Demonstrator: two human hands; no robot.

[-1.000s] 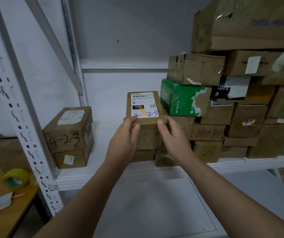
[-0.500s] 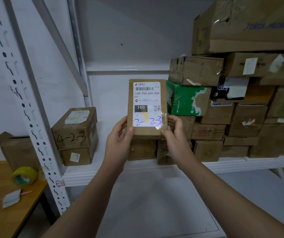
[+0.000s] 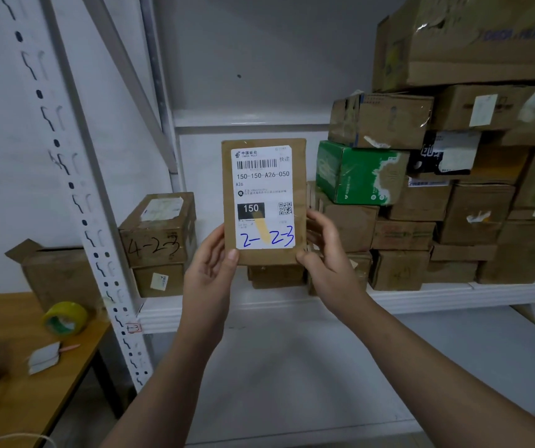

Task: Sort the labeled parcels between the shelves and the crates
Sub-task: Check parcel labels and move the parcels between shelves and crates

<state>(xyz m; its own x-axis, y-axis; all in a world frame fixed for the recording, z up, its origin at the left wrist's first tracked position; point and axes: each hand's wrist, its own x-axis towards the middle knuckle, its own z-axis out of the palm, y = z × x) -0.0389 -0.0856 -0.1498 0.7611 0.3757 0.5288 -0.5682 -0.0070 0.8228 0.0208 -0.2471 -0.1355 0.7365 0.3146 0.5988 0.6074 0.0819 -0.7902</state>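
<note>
Pinching the parcel point(image 3: 264, 257) at its lower corners, left hand point(image 3: 209, 273) and right hand point(image 3: 327, 253); long axis vertical, label point(image 3: 263, 195) facing camera.

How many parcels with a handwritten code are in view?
2. The flat parcel, gripped by left hand and right hand, reads 2-2-3 in blue; the box at the left end of the shelf reads 4-2-3. The stacked boxes at right may hide more.

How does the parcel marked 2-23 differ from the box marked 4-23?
The 2-23 parcel is held upright in the left hand and right hand; the 4-23 box sits on another box on the shelf. The 2-23 parcel's code is blue ink on its white label; the 4-23 box's is black, written straight on cardboard. Both are brown cardboard.
</note>
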